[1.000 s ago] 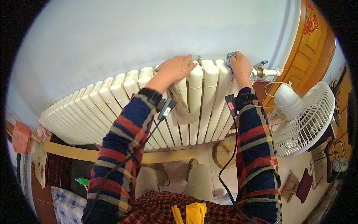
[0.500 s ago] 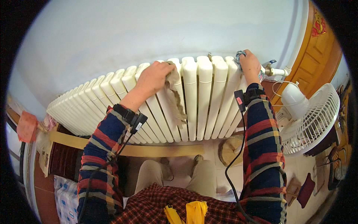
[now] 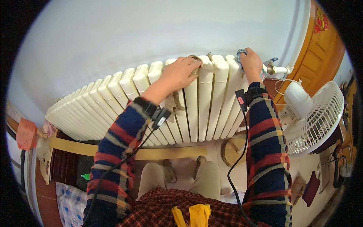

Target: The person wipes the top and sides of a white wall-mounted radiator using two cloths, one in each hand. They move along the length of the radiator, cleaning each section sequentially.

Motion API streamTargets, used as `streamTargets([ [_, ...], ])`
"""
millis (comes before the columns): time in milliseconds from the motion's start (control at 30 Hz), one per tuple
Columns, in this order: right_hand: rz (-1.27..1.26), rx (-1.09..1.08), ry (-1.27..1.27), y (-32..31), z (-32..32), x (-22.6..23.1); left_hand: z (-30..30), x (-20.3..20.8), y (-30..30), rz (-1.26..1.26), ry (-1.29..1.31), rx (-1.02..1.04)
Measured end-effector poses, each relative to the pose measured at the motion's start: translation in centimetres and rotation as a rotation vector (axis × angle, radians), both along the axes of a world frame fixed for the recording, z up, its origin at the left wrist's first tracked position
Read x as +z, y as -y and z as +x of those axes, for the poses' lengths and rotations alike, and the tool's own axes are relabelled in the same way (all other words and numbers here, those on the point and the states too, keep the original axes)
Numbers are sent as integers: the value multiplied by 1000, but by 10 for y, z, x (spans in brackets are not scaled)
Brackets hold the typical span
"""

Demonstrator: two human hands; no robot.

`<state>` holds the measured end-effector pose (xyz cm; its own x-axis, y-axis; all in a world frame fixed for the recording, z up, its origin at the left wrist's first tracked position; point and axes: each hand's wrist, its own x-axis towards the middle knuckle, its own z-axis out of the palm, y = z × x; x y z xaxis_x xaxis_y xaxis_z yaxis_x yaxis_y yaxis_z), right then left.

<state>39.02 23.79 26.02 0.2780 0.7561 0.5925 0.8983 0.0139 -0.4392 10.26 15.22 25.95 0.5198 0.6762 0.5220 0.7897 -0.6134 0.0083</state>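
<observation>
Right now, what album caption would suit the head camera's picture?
Left hand over a brown rag on a white radiator, right hand clutching a blue cloth, white fan nearby.

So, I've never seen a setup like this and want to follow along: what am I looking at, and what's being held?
No robot here: a person's bare hands are at work, seen from above by a fisheye camera worn on the head, so straight edges bend. The left hand lies over a grey-brown cloth on the white radiator; whether it grips the cloth is hidden. The right hand grips a blue patterned cloth near the radiator's right end. A black device sits at each wrist. A white fan stands to the right.
</observation>
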Motion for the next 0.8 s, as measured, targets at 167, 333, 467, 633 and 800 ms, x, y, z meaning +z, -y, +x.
streamTargets([
  [167,-25,-11,-23,4,-2,0,-15,9,10,-19,35,-56],
  [333,-14,-14,-46,-1,-1,1,61,35,-20,273,342,-222],
  [467,-8,-10,-24,-3,1,-1,106,-1,-28,135,7,-323],
  [633,29,10,-25,-1,2,-4,57,-57,-17,297,-378,-429],
  [800,13,-15,-45,2,-1,-1,2,-70,27,20,-453,-396],
])
